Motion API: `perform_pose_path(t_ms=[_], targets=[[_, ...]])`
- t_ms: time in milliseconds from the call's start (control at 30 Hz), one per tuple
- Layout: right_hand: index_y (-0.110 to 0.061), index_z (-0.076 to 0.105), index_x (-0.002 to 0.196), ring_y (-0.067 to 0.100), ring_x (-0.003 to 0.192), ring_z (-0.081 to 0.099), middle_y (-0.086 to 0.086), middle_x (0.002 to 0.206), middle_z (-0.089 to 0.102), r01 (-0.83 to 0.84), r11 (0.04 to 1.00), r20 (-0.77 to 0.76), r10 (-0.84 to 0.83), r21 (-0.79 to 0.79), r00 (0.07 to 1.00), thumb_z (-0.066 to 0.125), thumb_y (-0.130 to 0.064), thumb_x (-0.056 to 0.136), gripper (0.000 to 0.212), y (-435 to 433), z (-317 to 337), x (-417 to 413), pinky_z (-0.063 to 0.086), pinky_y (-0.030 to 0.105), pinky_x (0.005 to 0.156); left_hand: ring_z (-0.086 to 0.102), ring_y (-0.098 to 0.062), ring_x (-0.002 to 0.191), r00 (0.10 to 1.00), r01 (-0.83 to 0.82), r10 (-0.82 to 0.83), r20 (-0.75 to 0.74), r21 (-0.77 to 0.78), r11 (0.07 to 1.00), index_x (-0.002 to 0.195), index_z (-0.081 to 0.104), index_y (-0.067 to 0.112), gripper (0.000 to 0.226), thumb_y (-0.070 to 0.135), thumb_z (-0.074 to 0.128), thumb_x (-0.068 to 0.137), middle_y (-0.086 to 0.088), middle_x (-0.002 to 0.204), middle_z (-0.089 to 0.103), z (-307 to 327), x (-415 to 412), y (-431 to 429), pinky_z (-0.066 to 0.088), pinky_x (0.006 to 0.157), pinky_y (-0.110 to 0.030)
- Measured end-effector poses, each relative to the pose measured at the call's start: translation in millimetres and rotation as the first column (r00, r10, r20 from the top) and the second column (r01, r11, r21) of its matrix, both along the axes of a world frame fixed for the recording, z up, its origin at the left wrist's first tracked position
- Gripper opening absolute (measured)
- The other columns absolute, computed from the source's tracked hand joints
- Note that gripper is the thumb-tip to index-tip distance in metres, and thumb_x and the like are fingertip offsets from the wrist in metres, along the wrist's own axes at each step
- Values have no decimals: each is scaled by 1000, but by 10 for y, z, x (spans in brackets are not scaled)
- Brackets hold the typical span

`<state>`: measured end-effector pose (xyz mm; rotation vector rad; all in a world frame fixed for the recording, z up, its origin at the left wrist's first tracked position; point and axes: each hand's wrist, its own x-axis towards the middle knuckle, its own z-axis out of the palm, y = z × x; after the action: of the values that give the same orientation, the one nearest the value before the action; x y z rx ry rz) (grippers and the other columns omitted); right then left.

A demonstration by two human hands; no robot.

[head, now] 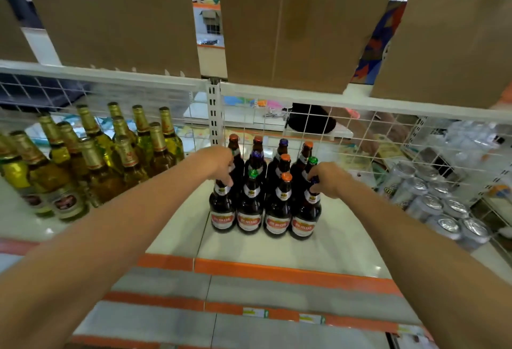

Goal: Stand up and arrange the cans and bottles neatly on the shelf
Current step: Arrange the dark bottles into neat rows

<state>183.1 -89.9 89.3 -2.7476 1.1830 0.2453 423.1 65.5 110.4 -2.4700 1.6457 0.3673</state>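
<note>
My left hand curls round the neck of the front-left brown bottle. My right hand curls round the neck of the front-right brown bottle. Both bottles stand upright at the corners of the block on the white shelf. Recommended: slide both together, bases flat, labels forward, without tipping the rows behind.

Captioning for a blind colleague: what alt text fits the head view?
The left hand and right hand each grip a front corner bottle in an upright block of dark bottles on a white shelf. Green bottles stand left, silver cans right.
</note>
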Motion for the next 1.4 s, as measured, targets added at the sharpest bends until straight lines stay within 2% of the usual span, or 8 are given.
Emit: perform_pose_path(t_ms=[167,233,633,767,833,933,1100,1400], targets=[[-16,60,135,27,117,57,9,131,60,23,999,14,-23,28,1000,70,-22,91,45,-52,-20,12,40,26,81,60,-23,106,992,-62,38,-118,-202,977,112,71,12,30,20,77,84,-5,121,61,-380,46,38,48,79,-28],[-16,60,135,27,117,57,9,132,60,23,999,27,-25,43,999,70,-22,91,46,-60,-19,7,40,26,81,58,-20,98,985,-95,56,-165,-245,965,108,71,14,27,20,79,82,-4,117,62,-406,48,36,44,77,-26],[-15,64,129,30,113,59,11,126,63,-12,999,36,10,50,999,70,-22,91,40,-81,-34,-23,48,34,89,58,-19,94,985,-127,90,-148,-265,956,106,71,17,28,23,81,80,-4,111,63,-395,-41,25,42,73,-26],[-16,63,130,29,113,59,10,127,63,-19,998,34,17,52,999,70,-23,91,41,-105,-41,-27,48,35,90,59,-22,106,985,-126,83,-154,-294,947,105,70,16,27,21,80,81,-4,120,62,-445,-40,70,40,77,-25],[-16,63,130,29,112,59,10,127,62,-17,998,42,15,54,999,70,-22,90,41,-93,-46,-22,48,35,88,56,-19,95,985,-130,90,-150,-288,949,106,69,17,26,21,79,82,-5,116,63,-455,-52,77,40,74,-26],[-16,62,130,28,110,59,10,126,62,-4,998,35,2,58,999,69,-20,91,40,-53,-46,-12,49,34,87,53,-17,90,981,-156,117,-154,-275,949,112,65,18,30,22,77,84,-6,116,63,-452,-69,78,40,71,-26],[-15,55,133,28,111,59,10,127,60,6,996,-6,-6,88,1000,68,-32,91,47,6,-17,-25,48,33,83,58,-27,118,970,-191,149,-192,-225,956,143,46,15,67,35,75,86,-9,135,58,-333,-117,99,48,86,-32],[-14,52,136,31,116,56,12,132,58,-136,990,74,139,-36,988,55,-38,99,45,324,642,300,47,37,87,50,-27,131,974,-224,216,-61,-313,923,145,46,16,60,49,58,95,-9,145,51,369,-49,566,44,105,-42]])
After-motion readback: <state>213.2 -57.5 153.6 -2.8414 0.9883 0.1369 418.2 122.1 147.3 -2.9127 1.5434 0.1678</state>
